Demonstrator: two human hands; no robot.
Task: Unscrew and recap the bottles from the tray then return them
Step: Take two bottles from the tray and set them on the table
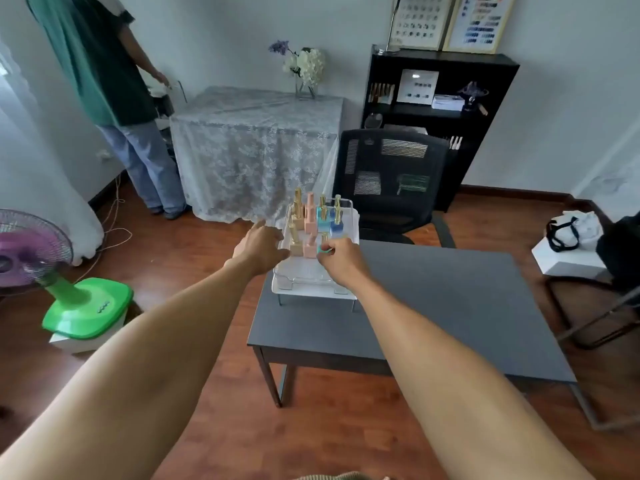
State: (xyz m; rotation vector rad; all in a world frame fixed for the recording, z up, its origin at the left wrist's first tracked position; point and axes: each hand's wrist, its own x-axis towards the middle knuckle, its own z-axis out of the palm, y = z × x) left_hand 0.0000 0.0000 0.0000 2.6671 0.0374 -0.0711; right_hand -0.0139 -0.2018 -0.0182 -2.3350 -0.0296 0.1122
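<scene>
Small, light, slick and breakable: right hand (341, 259) pinching teal nail polish bottle (323, 250); left hand (258, 247) loosely spread beside clear tray (313, 282); best gripped by square base.

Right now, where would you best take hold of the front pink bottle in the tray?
Pinch the pink bottle by its upright cap, coming from above. Neighbours crowd both sides: a beige bottle on one, and on the other the teal bottle that the right hand pinches. The left hand rests at the tray edge.
</scene>
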